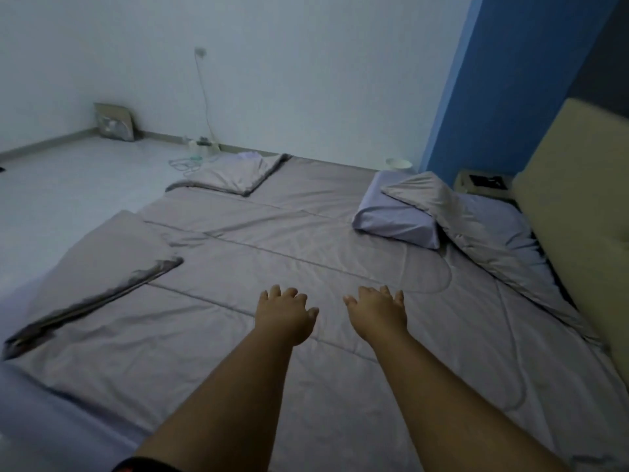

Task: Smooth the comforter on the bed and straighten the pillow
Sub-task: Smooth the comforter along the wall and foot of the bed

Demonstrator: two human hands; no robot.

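A grey quilted comforter [279,267] lies spread over the bed, with two corners folded back at the left and far left. Its right edge is turned up over a lilac pillow [391,219] that lies askew near the headboard. My left hand [284,313] and my right hand [377,310] rest palm down, side by side, on the middle of the comforter. The fingers of both are spread and hold nothing.
A cream padded headboard [571,206] runs along the right. A small bedside unit [483,182] and a white bowl-like object [398,163] stand at the far right corner. Cables and small items [194,155] lie on the floor by the wall, and a fan [114,122] leans in the corner.
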